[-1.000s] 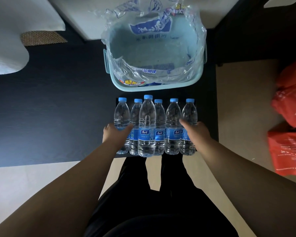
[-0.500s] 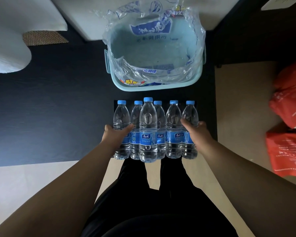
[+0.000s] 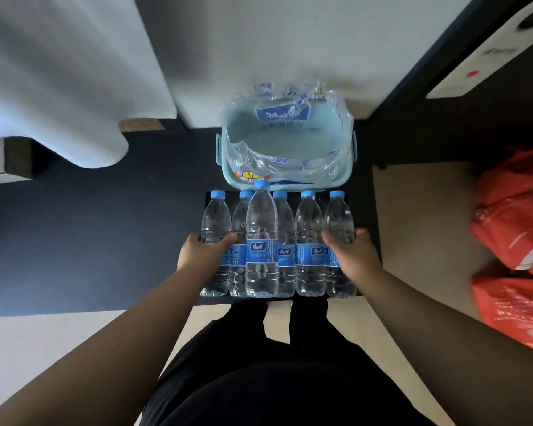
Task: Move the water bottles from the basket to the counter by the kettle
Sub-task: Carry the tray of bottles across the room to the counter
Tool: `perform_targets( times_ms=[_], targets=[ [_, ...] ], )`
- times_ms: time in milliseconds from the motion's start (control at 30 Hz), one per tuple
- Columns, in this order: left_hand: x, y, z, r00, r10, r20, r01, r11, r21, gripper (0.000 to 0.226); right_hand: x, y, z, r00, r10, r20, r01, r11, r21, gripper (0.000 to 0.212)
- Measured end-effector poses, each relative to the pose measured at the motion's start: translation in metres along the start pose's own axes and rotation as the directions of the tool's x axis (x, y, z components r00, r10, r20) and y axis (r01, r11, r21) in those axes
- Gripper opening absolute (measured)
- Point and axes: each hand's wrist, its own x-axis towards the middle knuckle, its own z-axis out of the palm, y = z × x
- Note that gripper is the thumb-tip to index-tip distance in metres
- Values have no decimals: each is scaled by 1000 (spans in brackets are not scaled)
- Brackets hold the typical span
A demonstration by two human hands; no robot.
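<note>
We have six water bottles (image 3: 261, 241) w/ blue caps in a row, held up between our hands in front of our body. Our left hand (image 3: 202, 256) is pressed around the outer left bottle, fingers wrapped at the label; our right hand (image 3: 353, 255) clamps the outer right bottle the same way. The third bottle from the left sits a bit higher & nearer the camera than the rest.

Just beyond the caps is the light blue basket (image 3: 228, 172), holding only crumpled clear plastic wrap (image 3: 290, 155) w/ blue print. The basket stands on a dark floor or mat (image 3: 105, 241), against a white wall panel (image 3: 259, 56). Open room lies to the left over the dark area; on the right a beige floor strip (image 3: 419, 226) runs up to red bags (image 3: 514, 241), cut off by the frame edge.

A pale curtain (image 3: 59, 72), probably, hangs top left. Top right a white object (image 3: 490, 56) w/ a red dot is blurred, hard to identify. Bottle bases hide what is under them; our black trousers (image 3: 259, 379) fill the lower view.
</note>
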Motion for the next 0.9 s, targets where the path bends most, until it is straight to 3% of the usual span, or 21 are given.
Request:
perform_targets(
  times_ms=[267,367,533,900],
  targets=[
    [-19,9,-42,997,73,-15,-74,996,-51,78,-27,-35,-7,997,-81,-2,81,994,76,69],
    [-26,16,-59,996,92,-3,-92,994,-62,80,-41,-43,-7,996,-92,-10,92,991,98,69],
    [-37,23,-80,993,120,-15,-121,990,-72,101,-58,-55,-12,990,-142,-24,144,986,87,67],
    [-90,2,-70,993,27,-113,-48,981,-185,90,-63,-74,-41,948,-311,63,313,950,-8,75]
  ],
)
